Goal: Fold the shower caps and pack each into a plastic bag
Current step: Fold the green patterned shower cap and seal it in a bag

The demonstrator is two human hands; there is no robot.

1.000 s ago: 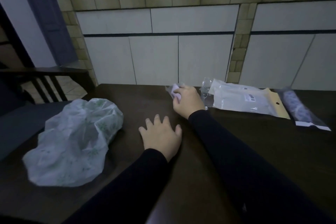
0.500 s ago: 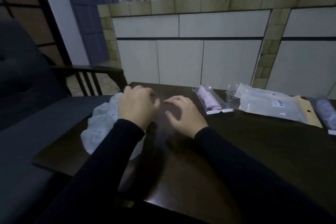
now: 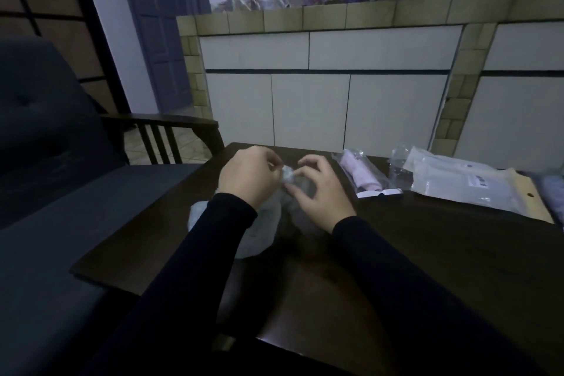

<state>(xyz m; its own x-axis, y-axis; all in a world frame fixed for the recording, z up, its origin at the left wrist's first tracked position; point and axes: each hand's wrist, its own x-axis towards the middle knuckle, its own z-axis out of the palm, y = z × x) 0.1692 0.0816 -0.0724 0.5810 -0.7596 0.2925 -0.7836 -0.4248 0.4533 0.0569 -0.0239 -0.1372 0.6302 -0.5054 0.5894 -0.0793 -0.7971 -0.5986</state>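
Gripping: crumpled pale translucent shower cap bunched between both hands above the dark wooden table, near its far left corner.
Left hand: fingers curled over the cap's top edge — fingertips hidden behind the knuckles.
Right hand: thumb and fingers bent, pinching the same bunched edge from the right.
Cap body: hanging down to the tabletop, partly covered by the left black sleeve; print too dim to make out.
Packed item: clear plastic bag with a rolled pink cap, lying just right of the hands.
Further right: flat white packet on a tan card backing — label unreadable.
Right edge: another bag, cut off by the frame.
Left: dark cushioned chair, partly out of view.
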